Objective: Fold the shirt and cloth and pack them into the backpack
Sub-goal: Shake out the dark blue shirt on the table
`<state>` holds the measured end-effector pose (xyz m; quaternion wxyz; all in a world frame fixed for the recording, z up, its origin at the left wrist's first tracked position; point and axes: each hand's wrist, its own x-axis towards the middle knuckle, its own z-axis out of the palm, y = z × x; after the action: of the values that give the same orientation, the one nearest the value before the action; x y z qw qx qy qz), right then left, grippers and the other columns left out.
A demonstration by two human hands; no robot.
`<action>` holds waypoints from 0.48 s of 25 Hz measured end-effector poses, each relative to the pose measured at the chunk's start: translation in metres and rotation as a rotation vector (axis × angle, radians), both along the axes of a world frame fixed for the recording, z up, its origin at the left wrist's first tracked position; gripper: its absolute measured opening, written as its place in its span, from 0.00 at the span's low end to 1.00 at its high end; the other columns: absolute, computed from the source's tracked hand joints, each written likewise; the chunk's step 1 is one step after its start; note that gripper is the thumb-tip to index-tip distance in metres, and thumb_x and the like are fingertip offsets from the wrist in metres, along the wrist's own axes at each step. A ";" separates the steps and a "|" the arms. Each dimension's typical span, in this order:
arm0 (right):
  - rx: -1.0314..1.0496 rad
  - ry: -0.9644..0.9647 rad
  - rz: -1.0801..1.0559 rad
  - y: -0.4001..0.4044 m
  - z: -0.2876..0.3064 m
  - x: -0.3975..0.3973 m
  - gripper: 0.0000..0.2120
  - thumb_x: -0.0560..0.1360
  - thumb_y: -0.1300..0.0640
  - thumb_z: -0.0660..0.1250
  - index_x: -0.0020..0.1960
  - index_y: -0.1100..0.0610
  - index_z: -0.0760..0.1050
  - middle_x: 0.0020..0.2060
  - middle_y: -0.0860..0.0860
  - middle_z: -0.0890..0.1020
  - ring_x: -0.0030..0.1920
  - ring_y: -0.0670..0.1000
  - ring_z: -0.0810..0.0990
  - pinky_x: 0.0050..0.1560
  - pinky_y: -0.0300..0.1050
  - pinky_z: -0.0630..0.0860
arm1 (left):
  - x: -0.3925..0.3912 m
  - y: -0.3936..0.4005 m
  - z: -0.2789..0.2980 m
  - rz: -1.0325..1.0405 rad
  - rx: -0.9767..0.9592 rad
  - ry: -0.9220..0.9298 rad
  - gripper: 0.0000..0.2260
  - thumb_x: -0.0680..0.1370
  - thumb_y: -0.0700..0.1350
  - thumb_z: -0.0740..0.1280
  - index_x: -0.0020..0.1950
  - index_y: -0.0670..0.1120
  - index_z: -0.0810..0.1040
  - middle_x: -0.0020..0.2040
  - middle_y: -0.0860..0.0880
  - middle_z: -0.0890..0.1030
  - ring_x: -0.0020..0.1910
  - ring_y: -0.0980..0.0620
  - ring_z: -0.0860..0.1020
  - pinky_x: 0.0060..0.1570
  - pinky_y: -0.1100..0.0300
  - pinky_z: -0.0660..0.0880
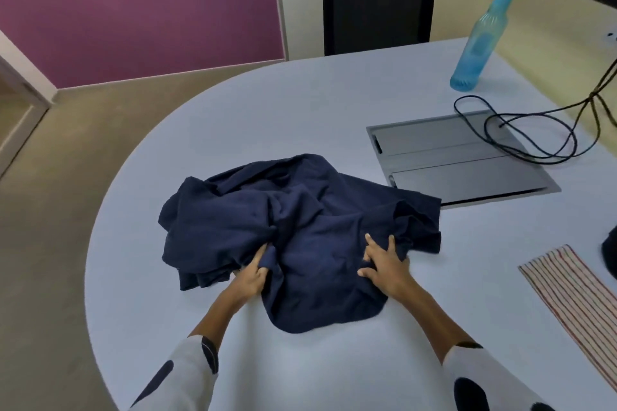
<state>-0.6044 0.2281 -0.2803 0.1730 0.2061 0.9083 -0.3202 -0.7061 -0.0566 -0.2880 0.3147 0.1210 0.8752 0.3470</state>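
Both hands, left hand and right hand, grip the crumpled shirt.

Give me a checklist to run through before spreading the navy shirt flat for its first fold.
1. Left hand has hold of the navy shirt: ok, fingers pinch a fold of fabric.
2. Right hand has hold: ok, fingers dig into the bunched fabric.
3. Shirt laid flat: not ok, it lies crumpled in a heap.
4. Table room beyond the shirt: ok, bare surface on the far and left sides.
5. Grey cable hatch clear of the shirt: not ok, the shirt's right edge lies right at its near corner.
6. Striped cloth out of the way: ok, it lies apart on the right.
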 end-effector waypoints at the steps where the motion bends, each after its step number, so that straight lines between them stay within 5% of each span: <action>1: 0.038 -0.011 -0.002 0.001 -0.005 -0.012 0.10 0.77 0.54 0.65 0.57 0.53 0.70 0.75 0.47 0.60 0.77 0.58 0.39 0.72 0.68 0.46 | -0.018 0.005 -0.004 0.018 -0.014 0.010 0.37 0.68 0.60 0.48 0.77 0.56 0.48 0.78 0.49 0.53 0.77 0.43 0.52 0.74 0.44 0.52; 3: 0.098 -0.013 -0.033 0.005 -0.013 -0.040 0.18 0.78 0.53 0.63 0.66 0.55 0.67 0.73 0.48 0.64 0.77 0.57 0.39 0.72 0.67 0.45 | -0.062 0.013 -0.013 0.045 -0.046 0.025 0.38 0.65 0.65 0.45 0.76 0.61 0.50 0.78 0.48 0.54 0.76 0.40 0.52 0.73 0.40 0.51; 12: 0.162 0.071 -0.126 0.051 -0.032 -0.182 0.21 0.78 0.53 0.64 0.69 0.58 0.66 0.73 0.48 0.65 0.77 0.54 0.39 0.73 0.65 0.46 | -0.233 0.040 -0.041 -0.114 0.038 0.105 0.28 0.70 0.61 0.48 0.71 0.73 0.52 0.78 0.55 0.56 0.77 0.43 0.51 0.71 0.35 0.51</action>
<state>-0.7866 0.2790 -0.3119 0.1031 0.2649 0.9220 -0.2630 -0.9392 -0.0169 -0.3291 0.2854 0.1946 0.8754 0.3381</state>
